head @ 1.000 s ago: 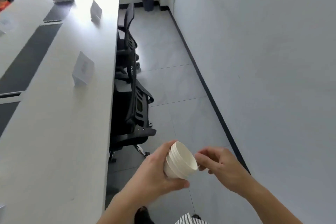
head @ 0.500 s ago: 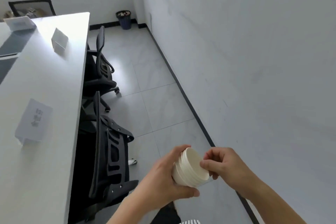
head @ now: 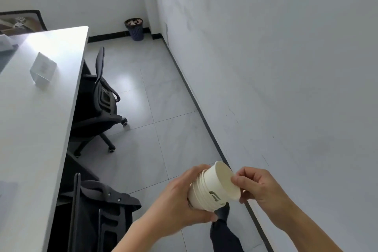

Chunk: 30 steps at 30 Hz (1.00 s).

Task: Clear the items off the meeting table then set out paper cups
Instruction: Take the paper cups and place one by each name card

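A stack of white paper cups [head: 206, 192] lies on its side in my left hand [head: 176, 206], whose fingers and thumb curl round its body. The top cup [head: 223, 180] sticks partly out of the stack, mouth turned right. My right hand [head: 257, 188] pinches that cup's rim with thumb and fingertips. Both hands are held above the floor, to the right of the long white meeting table [head: 26, 133], which runs along the left side of the view.
A white name card [head: 42, 70] stands on the table. Two black office chairs [head: 100, 104] [head: 98, 210] are tucked against the table's right edge. A dark waste bin [head: 135, 29] sits in the far corner. The white wall [head: 286, 88] runs close on my right.
The view has moved forward along the table and past a chair. The top cup has slid further out of the stack under my right hand's pinch.
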{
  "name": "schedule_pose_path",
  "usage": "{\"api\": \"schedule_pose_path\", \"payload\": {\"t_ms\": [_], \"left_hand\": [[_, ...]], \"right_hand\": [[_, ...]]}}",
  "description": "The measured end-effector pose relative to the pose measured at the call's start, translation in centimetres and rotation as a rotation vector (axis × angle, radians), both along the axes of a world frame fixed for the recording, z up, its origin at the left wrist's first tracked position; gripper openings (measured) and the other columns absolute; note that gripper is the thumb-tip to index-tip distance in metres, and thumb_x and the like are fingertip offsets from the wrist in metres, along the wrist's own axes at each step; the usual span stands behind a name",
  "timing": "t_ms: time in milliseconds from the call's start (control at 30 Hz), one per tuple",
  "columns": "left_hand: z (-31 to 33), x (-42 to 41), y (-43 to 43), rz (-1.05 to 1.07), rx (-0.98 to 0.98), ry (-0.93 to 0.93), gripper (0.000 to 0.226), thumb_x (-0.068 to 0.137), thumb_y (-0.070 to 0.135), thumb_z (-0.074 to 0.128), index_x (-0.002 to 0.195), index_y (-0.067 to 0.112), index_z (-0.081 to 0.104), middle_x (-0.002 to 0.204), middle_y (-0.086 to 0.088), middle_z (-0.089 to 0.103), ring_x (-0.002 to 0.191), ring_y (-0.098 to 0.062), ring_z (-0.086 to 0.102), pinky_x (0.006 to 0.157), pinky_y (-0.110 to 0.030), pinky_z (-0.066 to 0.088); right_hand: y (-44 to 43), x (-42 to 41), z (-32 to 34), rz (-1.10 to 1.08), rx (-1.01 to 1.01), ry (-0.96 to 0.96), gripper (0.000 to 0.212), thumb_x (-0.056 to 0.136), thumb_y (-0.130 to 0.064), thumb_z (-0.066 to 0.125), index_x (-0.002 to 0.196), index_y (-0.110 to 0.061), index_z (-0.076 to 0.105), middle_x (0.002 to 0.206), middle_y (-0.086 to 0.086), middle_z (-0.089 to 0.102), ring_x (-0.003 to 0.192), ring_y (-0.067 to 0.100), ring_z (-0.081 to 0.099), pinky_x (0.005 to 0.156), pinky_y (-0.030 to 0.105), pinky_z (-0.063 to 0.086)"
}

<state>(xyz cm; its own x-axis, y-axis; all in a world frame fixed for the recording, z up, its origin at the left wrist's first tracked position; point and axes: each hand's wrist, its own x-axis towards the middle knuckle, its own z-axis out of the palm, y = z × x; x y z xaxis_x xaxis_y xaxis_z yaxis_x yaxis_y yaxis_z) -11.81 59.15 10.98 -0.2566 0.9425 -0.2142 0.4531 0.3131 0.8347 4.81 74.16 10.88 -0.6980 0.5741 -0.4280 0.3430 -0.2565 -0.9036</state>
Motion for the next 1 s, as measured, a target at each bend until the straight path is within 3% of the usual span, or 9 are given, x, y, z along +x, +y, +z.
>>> {"api": "schedule_pose_path", "payload": {"t_ms": [100, 267, 433, 633, 800, 900, 1000], "left_hand": [[-1.2, -3.6, 4.8, 0.099, -0.043, 0.058, 0.085, 0.060, 0.049, 0.082, 0.130, 0.052, 0.035, 0.112, 0.025, 0.057, 0.102, -0.001, 0.056, 0.092, -0.027, 0.050], [-1.2, -10.8, 10.8, 0.329, -0.135, 0.205, 0.094, 0.061, 0.057, 0.076, 0.140, 0.049, 0.025, 0.118, 0.027, 0.049, 0.107, -0.006, 0.051, 0.096, -0.029, 0.046], [-1.6, -16.4, 11.5, 0.615, -0.131, 0.091, 0.090, 0.059, 0.056, 0.079, 0.136, 0.046, 0.032, 0.106, 0.023, 0.056, 0.096, -0.005, 0.057, 0.088, -0.027, 0.052], [-3.3, -22.7, 8.6, 0.887, -0.190, -0.066, 0.086, 0.055, 0.055, 0.081, 0.129, 0.046, 0.040, 0.098, 0.012, 0.065, 0.090, -0.006, 0.062, 0.085, -0.026, 0.053], [-4.1, -30.4, 6.7, 1.017, -0.196, -0.124, 0.084, 0.056, 0.049, 0.084, 0.128, 0.045, 0.042, 0.100, 0.007, 0.065, 0.089, -0.007, 0.062, 0.084, -0.026, 0.054], [-3.7, -35.8, 6.1, 1.075, -0.172, -0.137, 0.083, 0.059, 0.048, 0.084, 0.129, 0.045, 0.040, 0.102, 0.008, 0.064, 0.091, -0.009, 0.063, 0.084, -0.027, 0.055], [-2.7, -40.9, 5.8, 1.105, -0.189, -0.034, 0.085, 0.061, 0.050, 0.083, 0.132, 0.045, 0.036, 0.106, 0.016, 0.059, 0.095, -0.007, 0.058, 0.082, -0.021, 0.048]], "right_hand": [[6.0, -4.3, -0.7, -0.083, 0.008, 0.061, 0.032, 0.064, -0.036, 0.068, 0.068, -0.004, 0.062, 0.066, 0.006, 0.064, 0.062, 0.015, 0.062, 0.056, 0.025, 0.054], [16.7, -12.8, -0.7, -0.045, 0.199, 0.068, 0.021, 0.089, -0.008, 0.062, 0.070, -0.001, 0.059, 0.065, 0.008, 0.059, 0.063, 0.018, 0.059, 0.055, 0.026, 0.056], [23.0, -22.9, -1.3, 0.241, 0.496, -0.050, 0.020, 0.086, -0.013, 0.064, 0.067, -0.008, 0.058, 0.061, 0.006, 0.058, 0.058, 0.015, 0.052, 0.059, 0.039, 0.051], [23.7, -35.2, -3.1, 0.507, 0.618, -0.074, 0.022, 0.084, -0.017, 0.064, 0.064, -0.016, 0.057, 0.061, -0.014, 0.061, 0.054, 0.004, 0.052, 0.055, 0.025, 0.042], [22.5, -45.3, -3.9, 0.686, 0.691, -0.098, 0.023, 0.084, -0.018, 0.066, 0.063, -0.021, 0.058, 0.065, -0.013, 0.065, 0.058, 0.013, 0.058, 0.057, 0.033, 0.051], [21.9, -51.1, -3.0, 0.740, 0.748, -0.096, 0.027, 0.083, -0.020, 0.066, 0.060, -0.027, 0.055, 0.061, -0.011, 0.066, 0.058, 0.015, 0.061, 0.055, 0.029, 0.050], [21.1, -57.3, -2.5, 0.826, 0.789, -0.080, 0.023, 0.084, -0.020, 0.065, 0.063, -0.025, 0.056, 0.061, -0.011, 0.066, 0.059, 0.018, 0.062, 0.055, 0.037, 0.052]]}}
